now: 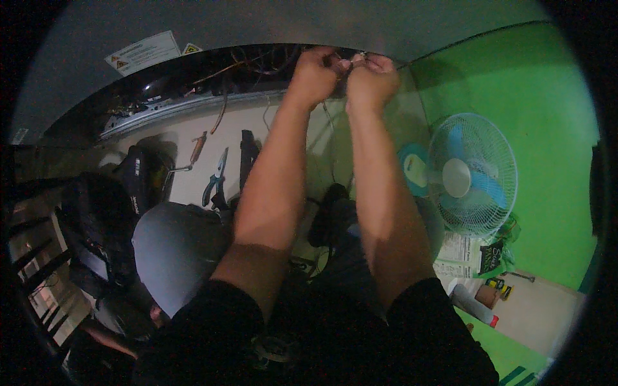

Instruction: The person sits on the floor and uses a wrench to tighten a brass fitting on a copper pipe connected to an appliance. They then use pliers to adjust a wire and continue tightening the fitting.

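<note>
A grey cabinet [257,26] spans the top, from 10 to 1 o'clock of the view's centre. Along its lower edge runs a dark bay [170,80], its long axis rising from 8 toward 2 o'clock, both hands at its right end. The fan [457,177] stands at 4 o'clock from the hands, the pliers [215,180] lie at 8.

The left hand [316,78] and right hand [373,80] sit side by side, fingers curled, tips turned inward and close together; whether they pinch anything I cannot tell. The wires [267,61] lie in the bay at 9 o'clock from the fingers, strung mostly along its length, so the left hand is nearer. Smallest, a pale bit [358,58] shows at the right hand's fingertips, at 2 o'clock from the left; its kind and axis are too blurred to read.
</note>
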A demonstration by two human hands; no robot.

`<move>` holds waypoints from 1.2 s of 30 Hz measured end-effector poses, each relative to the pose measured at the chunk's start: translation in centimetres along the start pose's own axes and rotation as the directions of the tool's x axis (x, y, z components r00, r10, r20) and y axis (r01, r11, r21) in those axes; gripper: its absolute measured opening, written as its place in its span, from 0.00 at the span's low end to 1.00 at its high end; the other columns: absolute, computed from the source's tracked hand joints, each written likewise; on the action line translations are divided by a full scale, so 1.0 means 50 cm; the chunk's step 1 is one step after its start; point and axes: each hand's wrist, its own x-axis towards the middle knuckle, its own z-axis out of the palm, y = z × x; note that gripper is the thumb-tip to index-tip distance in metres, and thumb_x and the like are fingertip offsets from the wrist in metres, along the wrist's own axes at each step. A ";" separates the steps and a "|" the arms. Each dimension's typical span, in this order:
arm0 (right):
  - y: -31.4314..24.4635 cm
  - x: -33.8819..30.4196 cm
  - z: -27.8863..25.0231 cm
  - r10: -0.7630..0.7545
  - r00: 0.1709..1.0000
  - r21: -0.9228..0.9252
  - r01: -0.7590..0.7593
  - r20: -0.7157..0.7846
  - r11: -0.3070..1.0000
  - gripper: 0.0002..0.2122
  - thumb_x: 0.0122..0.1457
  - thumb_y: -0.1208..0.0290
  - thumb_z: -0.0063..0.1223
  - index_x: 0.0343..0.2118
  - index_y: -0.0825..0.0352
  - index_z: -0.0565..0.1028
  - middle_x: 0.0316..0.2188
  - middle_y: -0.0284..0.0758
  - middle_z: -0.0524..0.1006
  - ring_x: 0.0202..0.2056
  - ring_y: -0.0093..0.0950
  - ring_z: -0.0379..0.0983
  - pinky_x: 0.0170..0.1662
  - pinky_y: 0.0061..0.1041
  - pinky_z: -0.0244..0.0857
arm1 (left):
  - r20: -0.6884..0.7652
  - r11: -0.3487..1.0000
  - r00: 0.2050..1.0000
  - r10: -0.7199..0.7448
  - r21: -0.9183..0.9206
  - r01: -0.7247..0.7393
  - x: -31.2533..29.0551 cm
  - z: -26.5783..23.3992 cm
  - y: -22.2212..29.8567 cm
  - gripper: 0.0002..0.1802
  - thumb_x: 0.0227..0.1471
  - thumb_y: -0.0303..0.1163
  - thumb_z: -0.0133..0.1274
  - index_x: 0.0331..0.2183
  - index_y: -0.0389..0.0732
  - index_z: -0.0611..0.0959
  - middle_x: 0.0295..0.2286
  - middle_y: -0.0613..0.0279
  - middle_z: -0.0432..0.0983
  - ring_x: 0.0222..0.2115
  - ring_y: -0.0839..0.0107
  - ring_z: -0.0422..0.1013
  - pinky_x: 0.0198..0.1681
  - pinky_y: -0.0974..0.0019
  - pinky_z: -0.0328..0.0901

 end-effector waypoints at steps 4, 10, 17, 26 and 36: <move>-0.022 -0.013 -0.016 -0.033 0.996 -0.023 0.035 0.079 0.999 0.10 0.51 0.82 0.62 0.36 0.75 0.73 0.31 0.44 0.80 0.31 0.33 0.79 0.36 0.30 0.72 | 0.069 0.999 0.996 0.052 0.008 -0.053 -0.002 -0.006 0.015 0.15 0.54 0.25 0.57 0.45 0.33 0.83 0.36 0.58 0.82 0.34 0.74 0.74 0.41 0.68 0.69; -0.032 -0.013 -0.027 -0.078 0.990 -0.142 0.094 0.115 0.985 0.11 0.49 0.82 0.61 0.35 0.76 0.74 0.31 0.45 0.81 0.32 0.33 0.80 0.38 0.30 0.73 | 0.100 0.986 0.995 -0.023 -0.159 0.039 -0.009 -0.005 0.018 0.18 0.52 0.21 0.57 0.46 0.36 0.83 0.39 0.58 0.82 0.37 0.72 0.75 0.45 0.68 0.69; -0.010 -0.012 -0.019 -0.077 0.986 0.020 0.075 0.148 0.997 0.10 0.52 0.79 0.59 0.37 0.76 0.78 0.32 0.44 0.82 0.33 0.31 0.79 0.38 0.30 0.71 | 0.016 0.901 0.926 0.377 0.226 -0.371 -0.009 0.015 0.005 0.17 0.49 0.19 0.57 0.43 0.39 0.86 0.38 0.58 0.83 0.36 0.70 0.77 0.44 0.65 0.71; -0.016 -0.003 -0.034 0.292 0.950 0.270 -0.311 0.107 0.911 0.08 0.62 0.79 0.53 0.42 0.74 0.72 0.33 0.40 0.77 0.34 0.27 0.76 0.37 0.25 0.70 | 0.013 0.998 0.999 0.050 -0.041 -0.049 -0.006 -0.003 0.014 0.12 0.51 0.26 0.61 0.40 0.35 0.85 0.32 0.59 0.82 0.31 0.75 0.75 0.36 0.68 0.70; -0.012 -0.020 -0.032 0.062 0.976 0.342 -0.132 0.208 0.930 0.11 0.56 0.84 0.58 0.39 0.71 0.69 0.34 0.41 0.78 0.32 0.28 0.76 0.38 0.25 0.70 | 0.094 0.997 0.993 0.073 -0.024 -0.071 0.011 -0.009 -0.004 0.15 0.54 0.29 0.60 0.43 0.34 0.84 0.32 0.61 0.82 0.30 0.76 0.72 0.35 0.70 0.68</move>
